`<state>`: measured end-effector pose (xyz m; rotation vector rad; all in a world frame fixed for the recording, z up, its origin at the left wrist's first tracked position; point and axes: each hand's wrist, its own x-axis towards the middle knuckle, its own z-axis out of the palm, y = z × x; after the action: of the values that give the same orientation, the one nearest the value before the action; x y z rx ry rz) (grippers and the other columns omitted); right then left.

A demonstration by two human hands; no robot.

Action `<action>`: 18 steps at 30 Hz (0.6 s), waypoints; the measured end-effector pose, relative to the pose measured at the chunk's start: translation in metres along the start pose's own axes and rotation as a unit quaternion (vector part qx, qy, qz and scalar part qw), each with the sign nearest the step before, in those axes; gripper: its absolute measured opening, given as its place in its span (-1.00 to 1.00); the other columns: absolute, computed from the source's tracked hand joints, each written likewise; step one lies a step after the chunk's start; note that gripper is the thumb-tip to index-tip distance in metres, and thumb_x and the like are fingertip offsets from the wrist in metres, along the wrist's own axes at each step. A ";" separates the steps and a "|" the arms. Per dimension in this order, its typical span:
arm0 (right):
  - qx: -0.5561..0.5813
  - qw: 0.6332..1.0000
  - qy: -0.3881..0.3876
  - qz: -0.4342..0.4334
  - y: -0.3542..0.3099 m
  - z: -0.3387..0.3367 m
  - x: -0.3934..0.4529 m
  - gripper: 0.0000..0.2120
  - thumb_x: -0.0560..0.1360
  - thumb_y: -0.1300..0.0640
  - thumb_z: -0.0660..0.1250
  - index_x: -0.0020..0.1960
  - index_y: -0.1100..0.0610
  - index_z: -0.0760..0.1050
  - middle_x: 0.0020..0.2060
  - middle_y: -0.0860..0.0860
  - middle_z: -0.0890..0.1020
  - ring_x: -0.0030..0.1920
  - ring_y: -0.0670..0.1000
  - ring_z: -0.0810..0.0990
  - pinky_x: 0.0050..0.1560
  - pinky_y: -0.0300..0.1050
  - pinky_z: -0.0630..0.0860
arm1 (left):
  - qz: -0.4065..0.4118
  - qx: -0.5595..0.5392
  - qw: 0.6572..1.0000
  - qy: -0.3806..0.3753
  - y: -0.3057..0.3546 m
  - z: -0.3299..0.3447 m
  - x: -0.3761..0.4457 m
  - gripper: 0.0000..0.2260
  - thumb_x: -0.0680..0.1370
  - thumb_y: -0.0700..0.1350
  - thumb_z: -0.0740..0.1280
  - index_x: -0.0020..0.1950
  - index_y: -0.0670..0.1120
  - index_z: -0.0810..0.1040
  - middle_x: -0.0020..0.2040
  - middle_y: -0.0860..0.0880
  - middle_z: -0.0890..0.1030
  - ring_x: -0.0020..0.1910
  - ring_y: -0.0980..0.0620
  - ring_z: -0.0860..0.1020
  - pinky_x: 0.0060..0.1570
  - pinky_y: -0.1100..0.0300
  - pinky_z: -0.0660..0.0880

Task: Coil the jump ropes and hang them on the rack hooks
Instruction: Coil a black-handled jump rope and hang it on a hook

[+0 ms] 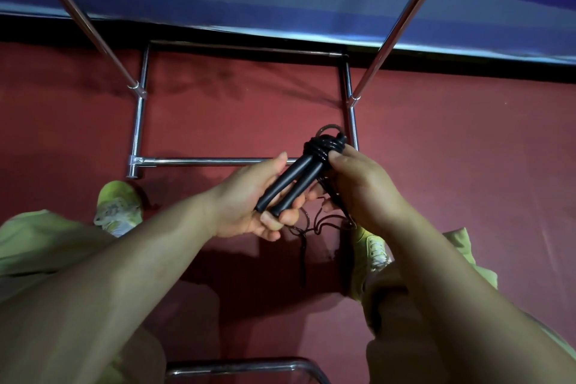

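Black jump rope [294, 179] (cord wound round paired handles); left hand [249, 203] grips it.

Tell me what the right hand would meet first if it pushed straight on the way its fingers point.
Most likely the rope coils that the right hand already touches, wound around the two black handles; past them, the left hand. Depth is hard to judge.

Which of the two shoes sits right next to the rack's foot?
The shoe left of the left hand; it sits just below the rack base's corner foot. The other shoe is below the right hand.
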<state>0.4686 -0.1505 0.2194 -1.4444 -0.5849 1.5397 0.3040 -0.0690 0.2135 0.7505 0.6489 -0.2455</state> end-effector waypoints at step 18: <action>-0.001 0.997 0.043 0.067 0.009 0.000 0.002 -0.80 0.52 0.21 0.23 0.12 0.12 0.49 -0.06 0.08 0.68 -0.28 0.06 0.63 -0.29 -0.15 0.45 | 0.047 0.307 0.909 0.277 -0.007 -0.004 0.016 -0.52 0.62 0.21 0.03 -0.26 -0.07 0.51 -0.37 0.02 0.51 -0.36 0.07 0.43 -0.16 0.15 0.39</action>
<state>0.4661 -0.1527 0.2111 -1.5696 -0.4452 1.5710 0.3114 -0.0704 0.1979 1.4863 1.0898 -0.1432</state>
